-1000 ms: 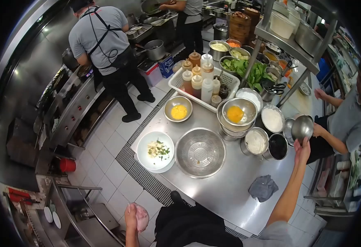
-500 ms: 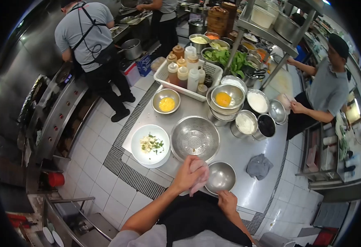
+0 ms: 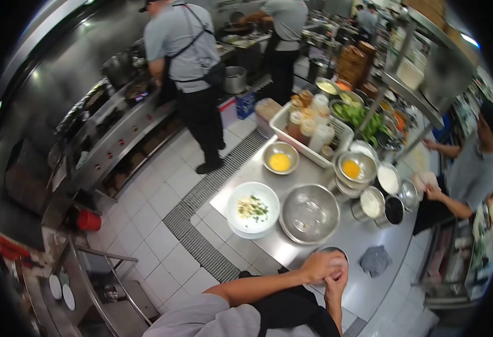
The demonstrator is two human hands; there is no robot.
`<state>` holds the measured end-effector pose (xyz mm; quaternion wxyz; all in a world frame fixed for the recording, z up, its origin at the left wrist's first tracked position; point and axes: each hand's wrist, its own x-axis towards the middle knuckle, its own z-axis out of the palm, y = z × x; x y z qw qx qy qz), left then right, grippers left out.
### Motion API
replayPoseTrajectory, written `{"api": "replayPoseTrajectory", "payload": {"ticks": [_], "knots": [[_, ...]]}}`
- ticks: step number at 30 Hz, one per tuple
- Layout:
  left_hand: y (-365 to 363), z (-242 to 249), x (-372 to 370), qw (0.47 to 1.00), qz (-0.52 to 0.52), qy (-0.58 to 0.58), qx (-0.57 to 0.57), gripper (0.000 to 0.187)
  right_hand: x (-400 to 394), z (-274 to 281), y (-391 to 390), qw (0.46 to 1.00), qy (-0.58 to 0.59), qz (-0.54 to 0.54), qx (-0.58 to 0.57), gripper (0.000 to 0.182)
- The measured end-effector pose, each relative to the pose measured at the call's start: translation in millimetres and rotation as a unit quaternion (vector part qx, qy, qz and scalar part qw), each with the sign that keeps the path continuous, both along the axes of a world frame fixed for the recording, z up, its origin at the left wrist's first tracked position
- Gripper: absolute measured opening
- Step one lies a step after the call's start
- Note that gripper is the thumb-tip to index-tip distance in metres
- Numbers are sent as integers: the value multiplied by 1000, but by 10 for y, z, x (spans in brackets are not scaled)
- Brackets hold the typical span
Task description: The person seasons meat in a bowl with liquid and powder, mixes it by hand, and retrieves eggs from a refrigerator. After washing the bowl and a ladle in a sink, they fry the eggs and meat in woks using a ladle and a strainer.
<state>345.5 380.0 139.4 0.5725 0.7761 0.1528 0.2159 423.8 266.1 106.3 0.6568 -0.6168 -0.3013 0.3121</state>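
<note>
My left hand (image 3: 317,266) and my right hand (image 3: 335,282) are closed together around a pale pink piece of raw meat (image 3: 339,262), mostly hidden by the fingers. They are above a small steel bowl (image 3: 333,250), of which little more than the far rim shows. Just beyond lies a perforated steel colander (image 3: 311,209). To its left, a white bowl (image 3: 275,205) contains chopped pale bits and green leaves. Farther back, a small steel bowl (image 3: 267,151) has yellow beaten egg (image 3: 280,163) in it.
A crumpled grey cloth (image 3: 375,262) lies on the steel table (image 3: 347,236) at right. Behind stand a white basket (image 3: 300,143) of squeeze bottles and steel pots with white powder (image 3: 372,203). One co-worker (image 3: 187,50) is at the stoves; another person (image 3: 468,168) works at right.
My right hand has left the small bowl's rim and joined my left hand around the meat, now over that bowl. The view has turned left, shifting the table rightward.
</note>
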Motion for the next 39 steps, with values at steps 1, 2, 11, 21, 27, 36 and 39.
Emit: {"api": "replayPoseTrajectory", "payload": {"ticks": [1, 2, 11, 21, 27, 36, 39], "knots": [[40, 30, -55, 1000, 13, 1, 8, 29, -81, 120, 42, 999, -21, -24, -11, 66], [36, 69, -75, 999, 22, -29, -14, 29, -117, 179, 54, 997, -43, -54, -25, 62], [105, -52, -25, 998, 27, 3, -58, 34, -152, 213, 301, 994, -51, -92, 5, 48], [254, -413, 88, 984, -145, -32, -95, 52, 150, 287, 1, 988, -89, 14, -127, 54], [425, -123, -61, 994, -84, 20, 61, 55, 146, 328, 44, 991, -80, 6, -108, 63], [340, -239, 130, 964, -145, 39, -218, 45, 498, 370, -109, 985, -106, 1, -139, 51], [396, -244, 168, 900, -174, 93, -388, 48, 497, 374, -124, 981, -134, -4, -138, 52]]}}
